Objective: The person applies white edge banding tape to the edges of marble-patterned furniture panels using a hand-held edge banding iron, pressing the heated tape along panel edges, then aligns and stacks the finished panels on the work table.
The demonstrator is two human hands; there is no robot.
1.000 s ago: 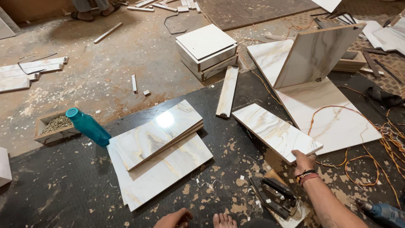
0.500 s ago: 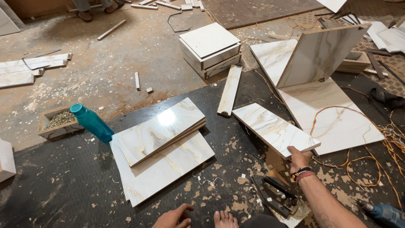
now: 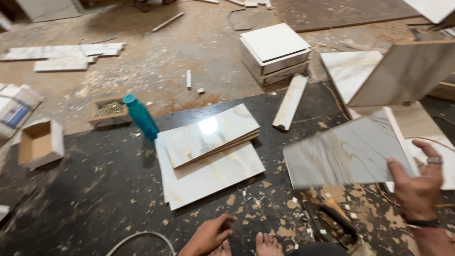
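fingers of r hand (image 3: 417, 187) clamp the right end of a marble-look panel (image 3: 346, 154), thumb on top, panel lifted off the floor and blurred. its long axis runs left-right, stretching away to the left of that hand, tilted a bit. l hand (image 3: 208, 236) rests low on the dark mat (image 3: 71, 189) near the feet, fingers loosely curled, holding nothing. r hand is the one on the panel; l is well apart from it. stack of panels (image 3: 208, 151) lies left of the held one, teal bottle (image 3: 141, 116) just beyond. tool (image 3: 329, 223) sits under the panel.
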